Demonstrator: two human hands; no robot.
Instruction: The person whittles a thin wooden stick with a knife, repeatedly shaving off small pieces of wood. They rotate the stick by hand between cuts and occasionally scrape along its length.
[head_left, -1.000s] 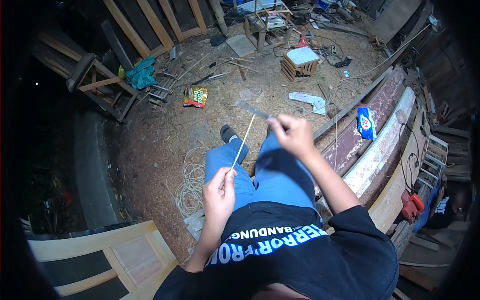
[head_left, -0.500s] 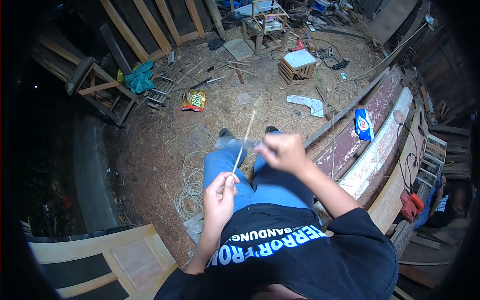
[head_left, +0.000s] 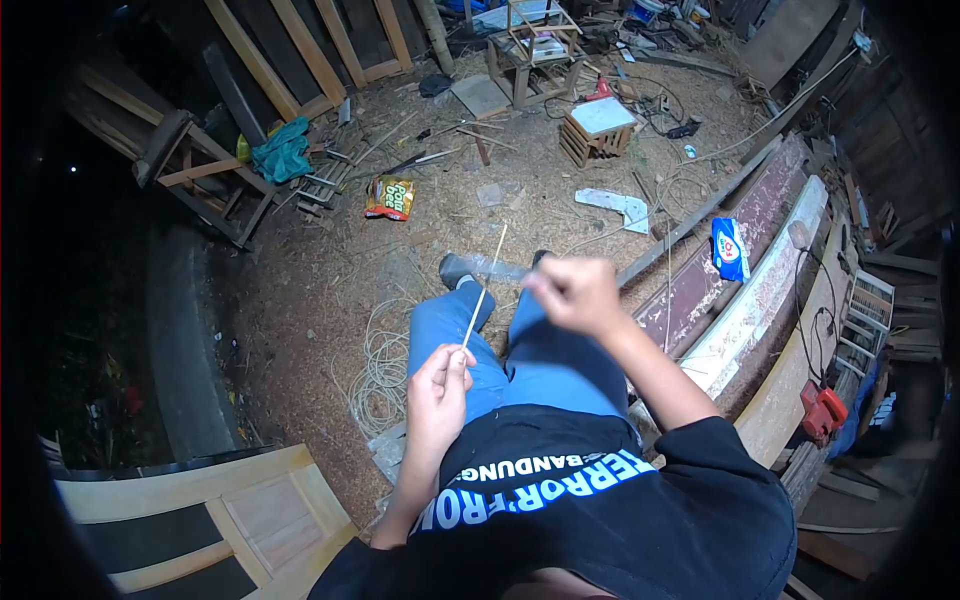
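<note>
My left hand is closed around the lower end of a thin pale wooden stick, which points up and away over my knees. My right hand is a fist around the handle of a knife; the handle is hidden by the fingers. The grey blade, smeared by motion, reaches left across the stick's upper half. Below both hands are my legs in blue trousers. A tangle of pale cord lies on the ground beside my left leg.
Planks lie along the right, bearing a blue packet and a red power tool. A wooden panel frame is at lower left. Ahead are a snack bag, a slatted crate and a small table.
The blade has shifted slightly toward the stick's far side, now crossing it higher up. The right fist has turned a little; my left hand stays nearly still. My left foot has moved outward.
</note>
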